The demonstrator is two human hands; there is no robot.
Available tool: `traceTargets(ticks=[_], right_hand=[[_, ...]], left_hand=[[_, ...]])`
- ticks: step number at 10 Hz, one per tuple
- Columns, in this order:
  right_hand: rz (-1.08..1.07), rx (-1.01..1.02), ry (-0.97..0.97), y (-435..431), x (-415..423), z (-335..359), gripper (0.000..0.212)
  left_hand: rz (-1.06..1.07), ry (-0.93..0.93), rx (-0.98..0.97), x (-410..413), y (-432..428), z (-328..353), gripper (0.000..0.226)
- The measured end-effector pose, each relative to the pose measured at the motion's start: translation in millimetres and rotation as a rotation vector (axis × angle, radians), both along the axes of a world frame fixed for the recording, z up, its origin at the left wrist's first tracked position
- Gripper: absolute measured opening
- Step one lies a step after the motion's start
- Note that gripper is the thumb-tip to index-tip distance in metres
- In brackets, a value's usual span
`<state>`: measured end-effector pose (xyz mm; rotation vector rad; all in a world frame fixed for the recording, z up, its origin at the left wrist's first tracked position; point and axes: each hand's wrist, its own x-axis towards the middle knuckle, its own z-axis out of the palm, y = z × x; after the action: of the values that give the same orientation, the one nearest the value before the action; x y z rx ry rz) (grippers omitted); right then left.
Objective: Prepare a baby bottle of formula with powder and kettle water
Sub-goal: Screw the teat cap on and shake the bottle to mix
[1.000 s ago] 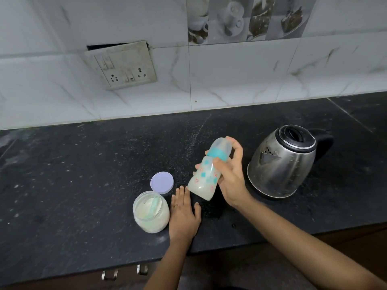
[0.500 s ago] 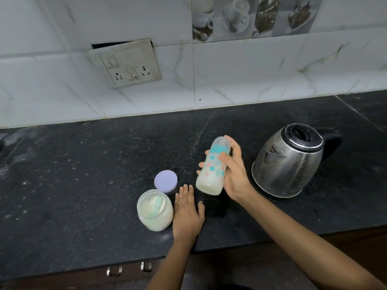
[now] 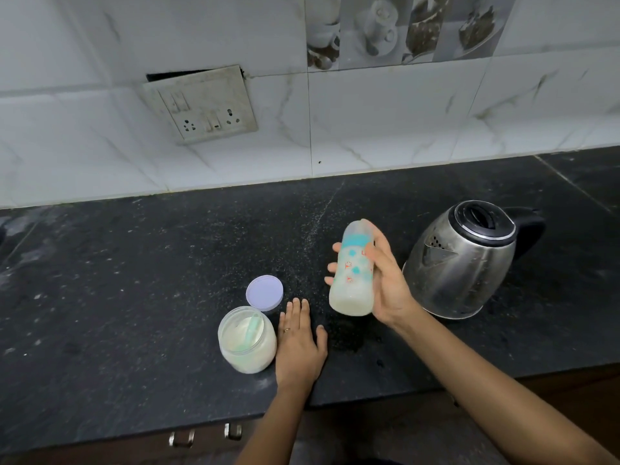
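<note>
My right hand [image 3: 385,280] grips a capped baby bottle [image 3: 352,273] with a teal collar and milky liquid in its lower part; it is held almost upright just above the black counter [image 3: 134,280]. Flat on the counter, fingers together, my left hand [image 3: 298,344] rests beside an open jar of white powder [image 3: 246,340] that has a pale green scoop inside. The jar's lilac lid [image 3: 264,293] lies on the counter just behind the jar. A steel kettle [image 3: 463,260] with a black lid and handle stands right of the bottle.
A white tiled wall with a loose socket plate [image 3: 201,105] rises behind the counter. White powder is scattered over the counter's middle. The counter's front edge and drawer handles [image 3: 204,436] are below my arms.
The bottle has swung from a tilt, cap to the right, to nearly upright in my right hand. My left hand has stayed flat on the counter.
</note>
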<state>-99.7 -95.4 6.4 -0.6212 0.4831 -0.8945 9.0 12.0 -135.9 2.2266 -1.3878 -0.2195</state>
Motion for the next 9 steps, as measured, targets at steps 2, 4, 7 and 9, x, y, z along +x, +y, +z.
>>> traceTargets(ticks=[2,4,7,9], right_hand=[[0.046,-0.009,-0.045,-5,-7,8,0.049],[-0.053,0.067,-0.107,-2,-5,12,0.055],[0.134,0.056,-0.097,0,-5,10,0.072],[0.008,0.092,-0.098,-11,-8,13,0.071]], left_hand=[[0.000,-0.001,-0.003,0,0,0,0.059],[0.001,-0.009,0.006,0,0,-1,0.059],[-0.003,-0.013,0.002,0,0,-1,0.059],[-0.003,-0.024,0.008,0,0,-1,0.059]])
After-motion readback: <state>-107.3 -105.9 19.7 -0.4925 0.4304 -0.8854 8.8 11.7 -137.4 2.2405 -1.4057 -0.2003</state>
